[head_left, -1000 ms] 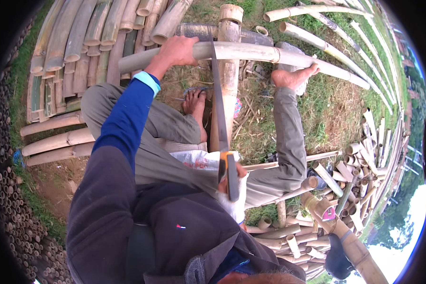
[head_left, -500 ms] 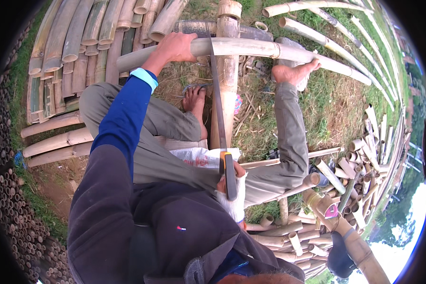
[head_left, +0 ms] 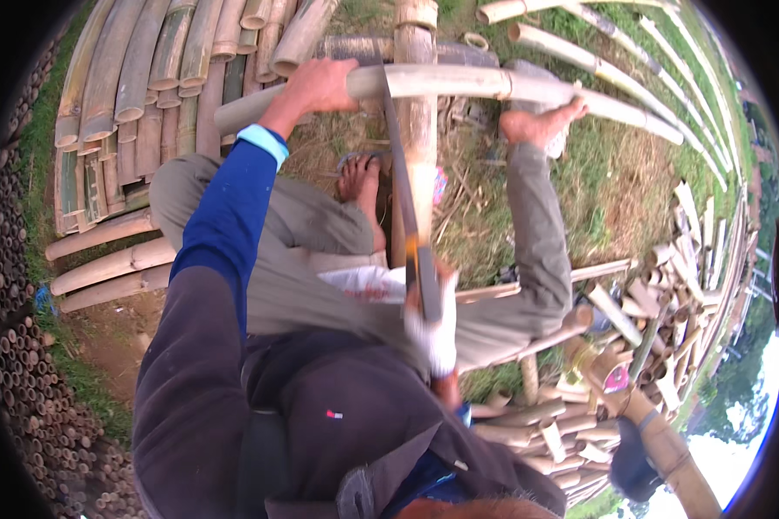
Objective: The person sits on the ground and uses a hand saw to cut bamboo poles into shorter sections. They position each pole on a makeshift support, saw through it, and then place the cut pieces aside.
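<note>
A pale bamboo pole [head_left: 454, 82] lies crosswise over a thick bamboo beam [head_left: 418, 143]. My left hand [head_left: 323, 84] is closed around the pole, left of the beam. Just right of that hand, the long blade of a hand saw [head_left: 395, 147] crosses the pole. Its black and orange handle is gripped by my right hand [head_left: 430, 324], which wears something white and is smeared by motion. My bare right foot [head_left: 541, 123] presses on the pole toward its right end. How deep the blade sits in the bamboo cannot be made out.
Stacked bamboo lengths [head_left: 138, 78] fill the far left. Long poles [head_left: 597, 73] lie on grass at the far right. A heap of short bamboo offcuts [head_left: 571, 432] sits to my near right. My left foot [head_left: 358, 179] rests near the beam, and a white sack [head_left: 368, 284] lies between my legs.
My right hand and the saw handle have moved forward, away from my body, with the blade still across the pole. My left hand and foot keep their hold on the pole.
</note>
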A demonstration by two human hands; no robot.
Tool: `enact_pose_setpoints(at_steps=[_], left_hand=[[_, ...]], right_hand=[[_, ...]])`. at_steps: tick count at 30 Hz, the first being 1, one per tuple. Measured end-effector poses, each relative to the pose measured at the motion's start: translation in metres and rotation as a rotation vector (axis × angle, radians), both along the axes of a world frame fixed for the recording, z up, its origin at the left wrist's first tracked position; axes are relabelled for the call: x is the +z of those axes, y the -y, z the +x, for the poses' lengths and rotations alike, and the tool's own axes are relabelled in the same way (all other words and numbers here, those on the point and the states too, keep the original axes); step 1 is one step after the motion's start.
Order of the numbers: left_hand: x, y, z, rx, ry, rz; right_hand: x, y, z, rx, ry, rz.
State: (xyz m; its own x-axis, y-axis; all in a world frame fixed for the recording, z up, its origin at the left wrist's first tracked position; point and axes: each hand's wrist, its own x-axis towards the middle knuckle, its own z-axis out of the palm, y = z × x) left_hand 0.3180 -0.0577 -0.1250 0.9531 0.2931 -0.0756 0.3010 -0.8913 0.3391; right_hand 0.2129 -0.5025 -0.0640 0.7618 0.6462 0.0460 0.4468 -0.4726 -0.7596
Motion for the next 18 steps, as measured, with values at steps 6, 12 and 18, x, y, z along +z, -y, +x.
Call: enact_pose_setpoints(at_steps=[6, 12, 18], left_hand=[[0.014, 0.023, 0.020, -0.032, -0.022, -0.029], [-0.001, 0.008, -0.015, 0.005, -0.005, -0.011], [0.001, -0.002, -0.007, 0.003, -0.063, -0.013]], right_hand=[[-0.018, -0.091, 0.075, -0.086, -0.078, 0.175], [-0.006, -0.160, 0.103, 0.012, -0.326, 0.294], [0.016, -0.004, -0.005, -0.009, -0.012, 0.004]])
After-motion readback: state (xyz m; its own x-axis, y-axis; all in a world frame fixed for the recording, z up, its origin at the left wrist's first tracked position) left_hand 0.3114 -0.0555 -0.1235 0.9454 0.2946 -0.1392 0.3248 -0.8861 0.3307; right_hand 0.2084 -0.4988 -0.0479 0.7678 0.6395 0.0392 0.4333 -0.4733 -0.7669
